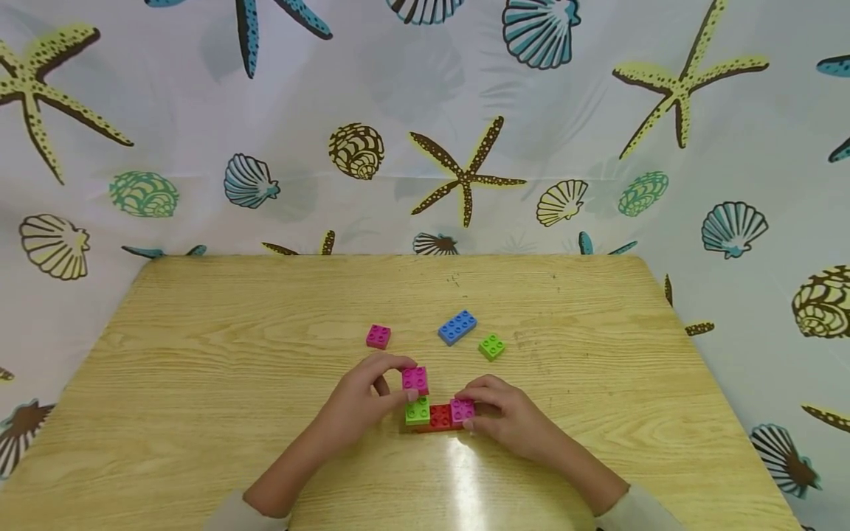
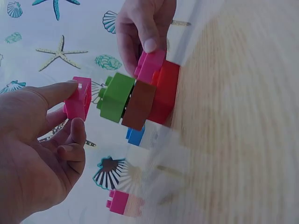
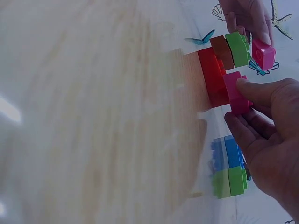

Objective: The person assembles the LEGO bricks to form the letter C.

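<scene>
My left hand (image 1: 361,394) pinches a pink brick (image 1: 415,380) between thumb and fingers. In the left wrist view a gap shows between this pink brick (image 2: 78,99) and the green brick (image 2: 117,97). That green brick sits on a brown brick (image 2: 138,105), which stands on one end of a long red brick (image 2: 164,93). On the red brick's other end is a second pink brick (image 3: 236,93), pinched between the thumb and fingers of my right hand (image 1: 508,413). Red studs show between the two stacked ends in the head view.
Farther back on the wooden table (image 1: 232,332) lie a blue brick (image 1: 457,327), a small green brick (image 1: 492,346) and a dark pink brick (image 1: 378,336). A white cloth (image 1: 398,81) printed with shells and starfish hangs behind the table.
</scene>
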`<state>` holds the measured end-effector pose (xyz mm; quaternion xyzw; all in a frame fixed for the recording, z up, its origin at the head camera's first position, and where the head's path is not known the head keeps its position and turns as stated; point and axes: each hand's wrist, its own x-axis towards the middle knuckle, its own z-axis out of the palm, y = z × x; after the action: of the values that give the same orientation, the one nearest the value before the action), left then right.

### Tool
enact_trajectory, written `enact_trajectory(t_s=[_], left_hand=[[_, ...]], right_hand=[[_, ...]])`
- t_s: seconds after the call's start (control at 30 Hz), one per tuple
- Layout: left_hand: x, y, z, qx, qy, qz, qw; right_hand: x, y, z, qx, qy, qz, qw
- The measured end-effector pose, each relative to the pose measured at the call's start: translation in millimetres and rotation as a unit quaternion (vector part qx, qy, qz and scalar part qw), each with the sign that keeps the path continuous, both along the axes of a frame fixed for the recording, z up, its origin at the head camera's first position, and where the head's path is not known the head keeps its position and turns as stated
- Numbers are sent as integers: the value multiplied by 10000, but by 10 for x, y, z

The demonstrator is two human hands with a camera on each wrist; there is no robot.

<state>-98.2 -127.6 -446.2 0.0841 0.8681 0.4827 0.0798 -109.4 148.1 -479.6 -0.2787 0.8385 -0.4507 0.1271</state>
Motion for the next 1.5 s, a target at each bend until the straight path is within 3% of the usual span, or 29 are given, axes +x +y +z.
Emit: enact_trajectory(t_s=[0.17, 0.37, 0.6, 1.1, 1.37, 1.5], left_hand=[[141, 10, 18, -36, -33, -115, 9999], [223, -6, -20, -139, -26, -152, 9998], [237, -8, -41, -148, 41, -209, 9997], [248, 37, -62, -542, 667, -287, 9959], [238, 35, -98, -291, 597, -379, 9971], [247, 35, -94, -338, 497, -284, 9978]], right_hand=[[3, -2, -3, 36, 0, -1, 10000], [2, -5, -9, 38, -14, -3, 10000], [2, -7, -1, 63, 42, 5, 10000], [-3, 6, -2, 108, 49, 48, 9999], [5, 5, 5, 82, 32, 29, 10000], [4, 1, 1, 60, 30, 33, 10000]])
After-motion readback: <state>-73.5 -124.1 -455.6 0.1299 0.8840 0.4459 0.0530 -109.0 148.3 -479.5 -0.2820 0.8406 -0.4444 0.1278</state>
